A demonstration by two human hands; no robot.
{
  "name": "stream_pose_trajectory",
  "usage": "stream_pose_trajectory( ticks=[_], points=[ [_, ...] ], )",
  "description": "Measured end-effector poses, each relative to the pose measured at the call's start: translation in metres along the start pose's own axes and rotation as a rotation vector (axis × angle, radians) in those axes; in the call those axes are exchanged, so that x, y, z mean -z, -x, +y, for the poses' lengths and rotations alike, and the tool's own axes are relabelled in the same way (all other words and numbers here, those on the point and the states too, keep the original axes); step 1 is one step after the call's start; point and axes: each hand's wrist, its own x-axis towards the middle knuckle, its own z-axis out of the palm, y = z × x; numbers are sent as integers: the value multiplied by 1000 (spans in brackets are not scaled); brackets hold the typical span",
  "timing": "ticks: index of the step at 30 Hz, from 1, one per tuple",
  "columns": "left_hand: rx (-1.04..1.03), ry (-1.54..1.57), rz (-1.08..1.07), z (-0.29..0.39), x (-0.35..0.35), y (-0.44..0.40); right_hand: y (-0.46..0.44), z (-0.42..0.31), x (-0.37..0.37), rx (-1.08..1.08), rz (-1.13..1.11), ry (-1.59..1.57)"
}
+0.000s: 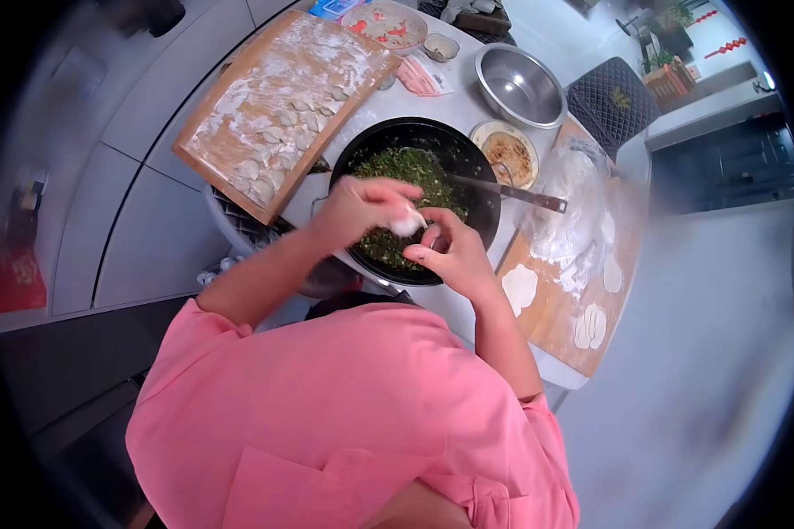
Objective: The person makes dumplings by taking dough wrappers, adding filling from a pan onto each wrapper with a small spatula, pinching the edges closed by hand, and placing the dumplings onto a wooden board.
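- The left hand [360,213] has its fingers closed on a white dumpling [404,220]; the hand is a little blurred.
- The right hand [460,257] has its fingers bent at the right side of this dumpling. Whether they pinch it, I cannot tell.
- The dumpling is above the near half of the black pan [493,227], inside its rim, over the green filling [406,169].
- The spoon [529,196] leans over the right rim, its handle pointing out to the right, so on this side there is less room for the hand.
- The left board [234,119] carries dumplings [273,137] near its right and lower edges; behind them is a wide floury surface.
- The right board [549,324] bears wrappers [520,287] near its left and lower edges.
- Beyond the pan, the steel bowl [522,86] stands near the plate [480,134].
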Motion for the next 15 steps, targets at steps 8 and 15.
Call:
stream_pose_trajectory(
  ticks=[8, 15],
  points=[
    [210, -385, 450, -30, 190, -78, 11, 28, -5, -62, 228, -132],
    [214, -602, 227, -91, 257, -128, 20, 39, -8, -194, 375, -268]
  ],
)
